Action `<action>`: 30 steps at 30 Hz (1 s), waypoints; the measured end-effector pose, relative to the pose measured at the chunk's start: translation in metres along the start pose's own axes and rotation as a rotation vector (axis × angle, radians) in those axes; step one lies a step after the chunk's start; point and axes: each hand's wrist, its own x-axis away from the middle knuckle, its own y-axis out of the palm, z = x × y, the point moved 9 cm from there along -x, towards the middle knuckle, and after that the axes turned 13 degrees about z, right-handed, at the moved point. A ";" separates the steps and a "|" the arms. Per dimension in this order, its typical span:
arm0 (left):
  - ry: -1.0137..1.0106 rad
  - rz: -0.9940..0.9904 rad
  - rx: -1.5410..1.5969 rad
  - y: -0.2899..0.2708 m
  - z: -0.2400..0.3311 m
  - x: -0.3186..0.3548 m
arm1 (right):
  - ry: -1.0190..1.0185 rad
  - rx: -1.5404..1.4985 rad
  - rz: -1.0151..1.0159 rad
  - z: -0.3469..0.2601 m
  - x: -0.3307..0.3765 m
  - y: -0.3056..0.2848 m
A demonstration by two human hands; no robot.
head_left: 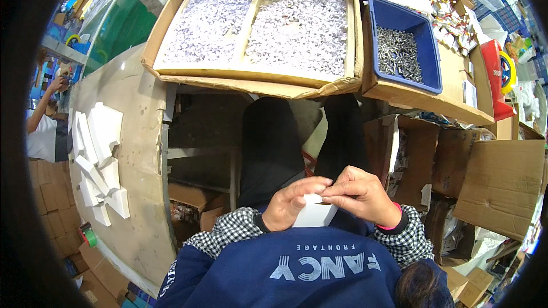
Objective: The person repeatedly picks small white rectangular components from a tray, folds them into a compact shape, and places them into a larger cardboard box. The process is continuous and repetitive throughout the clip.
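A small white box (315, 215) is held in front of my body, above my lap. My left hand (290, 204) wraps round its left side, with the fingers reaching over the top end. At the upper right edge of the box my right hand (361, 197) has thumb and forefinger pressed together, touching the left fingertips. Whether anything small sits between those fingertips is hidden. On the board at the left lie several white boxes (106, 137) in a loose pile, the nearest such things to my left hand.
Ahead stands a divided tray (249, 34) full of small white pieces. Right of it, a blue bin (436, 60) holds metal screw-like parts. Open cardboard boxes (496, 185) stand at the right. A red and yellow item (495, 80) is beyond. Another person (43, 131) is at far left.
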 end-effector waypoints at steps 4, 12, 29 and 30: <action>0.363 0.040 -0.100 0.006 0.021 0.013 | -0.011 0.013 -0.047 -0.004 -0.001 0.007; 0.327 0.103 0.003 -0.001 0.019 0.016 | 0.322 -0.299 0.050 0.026 0.019 0.007; 0.308 0.133 -0.073 0.001 0.018 0.010 | 0.217 -0.207 0.207 0.025 0.032 -0.008; 0.304 0.134 -0.066 0.001 0.018 0.009 | 0.128 -0.150 0.174 0.018 0.029 -0.010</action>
